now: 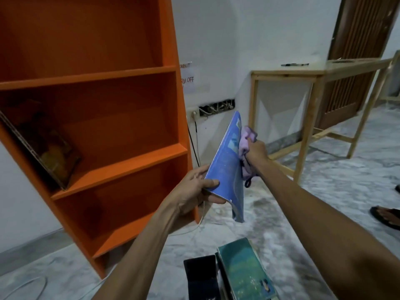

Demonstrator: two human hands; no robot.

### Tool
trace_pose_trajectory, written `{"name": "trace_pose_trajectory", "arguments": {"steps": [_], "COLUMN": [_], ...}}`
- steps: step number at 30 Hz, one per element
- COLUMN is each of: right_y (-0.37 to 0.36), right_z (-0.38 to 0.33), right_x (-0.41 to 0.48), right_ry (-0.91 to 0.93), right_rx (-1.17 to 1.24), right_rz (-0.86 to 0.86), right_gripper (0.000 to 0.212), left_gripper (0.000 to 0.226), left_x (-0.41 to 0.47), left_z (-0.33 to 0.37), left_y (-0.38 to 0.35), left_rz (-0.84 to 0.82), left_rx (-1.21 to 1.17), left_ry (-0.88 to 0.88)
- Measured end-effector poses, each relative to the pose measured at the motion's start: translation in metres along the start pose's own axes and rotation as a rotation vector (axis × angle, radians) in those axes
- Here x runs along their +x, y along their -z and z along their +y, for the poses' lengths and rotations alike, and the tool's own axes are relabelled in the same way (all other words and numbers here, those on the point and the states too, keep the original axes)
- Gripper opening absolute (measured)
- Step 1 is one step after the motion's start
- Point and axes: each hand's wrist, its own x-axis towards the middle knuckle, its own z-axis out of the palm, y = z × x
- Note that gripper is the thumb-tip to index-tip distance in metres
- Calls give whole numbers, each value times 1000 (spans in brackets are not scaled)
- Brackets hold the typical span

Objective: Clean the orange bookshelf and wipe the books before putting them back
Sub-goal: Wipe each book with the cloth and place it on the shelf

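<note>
item: blue book (227, 167), just right of the orange bookshelf (171, 61), long axis tilted upward, lower edge pinched in my left hand (194, 189), the one nearer that bookshelf; my right hand (256, 151) grips a pink cloth (246, 144) against its cover.

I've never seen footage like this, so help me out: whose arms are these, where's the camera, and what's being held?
There is no machine here. One camera, worn on a person's head, looks forward and down, so both arms are that person's own. The left hand grips a thin blue book by its lower corner. The right hand holds a pale purple cloth against its cover. On the left stands the orange bookshelf, one dark book leaning on a shelf. A green book and a black book lie at the bottom of the picture. A wooden table stands by the wall.
</note>
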Motion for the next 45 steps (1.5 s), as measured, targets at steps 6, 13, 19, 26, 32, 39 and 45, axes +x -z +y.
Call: {"name": "trace_pose_trajectory", "arguments": {"steps": [6,13,19,26,32,39,45], "right_y": [12,-13,-3,20,-13,12,19], "right_z": [-14,12,45,29,-10,-53,1], "right_x": [-12,-89,-94,-92,-88,-32,8], "right_ry": [145,611,15,192,686,366,-196], "right_rx": [7,-164,43,124,-59,107,420], "right_rz": [137,-186,-42,178,-103,124,-76], "right_gripper": [35,46,38,41,47,39,38], "left_gripper": [45,41,43,44,40,41,51], "left_x": [13,18,12,22,13,-3,-3], "left_z": [8,3,-7,9,12,28,47], "left_y": [7,-14,-6,4,-17,-6,-9], "left_rz": [144,114,96,220,68,-112,-180], "left_rx": [-44,66,40,-29,130,93,-3], "left_ry": [-39,-47,-30,-59,-50,-51,-134]}}
